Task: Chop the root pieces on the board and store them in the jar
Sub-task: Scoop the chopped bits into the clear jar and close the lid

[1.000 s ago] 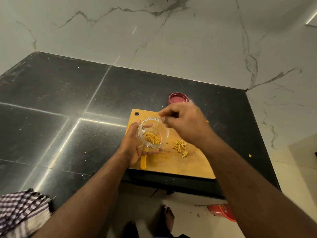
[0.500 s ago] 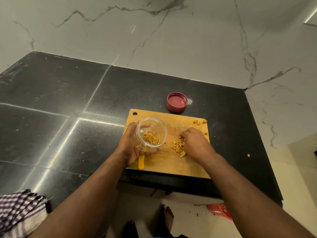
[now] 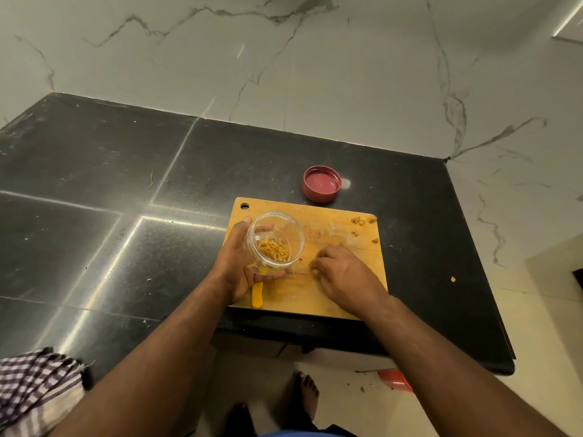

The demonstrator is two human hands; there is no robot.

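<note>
Head view, read leftward to rightward from the wooden board (image 3: 315, 298) as landmark: far to its left, at the table (image 3: 126, 184) edge, lies a checked cloth (image 3: 34, 389). At the board's left part the left hand (image 3: 236, 266) is wrapped round a clear jar (image 3: 276, 239), thumb on the far side and fingers underneath. The jar is tipped, its long axis leaning toward the camera and its open mouth pointing up and toward the person; chopped root pieces (image 3: 273, 249) sit inside. A yellow handle (image 3: 257, 294) pokes out below that hand. Right of the jar, the right hand (image 3: 344, 272) rests on the board with fingers curled down over what must be the loose pieces; whether it has pinched any I cannot tell. A few scraps (image 3: 362, 220) lie at the board's far right corner, and a red lid (image 3: 321, 183) stands on the table just beyond the board.

Risk, as I judge it: the tilted jar could spill its contents if tipped further, and pinched bits could drop beside the mouth.
</note>
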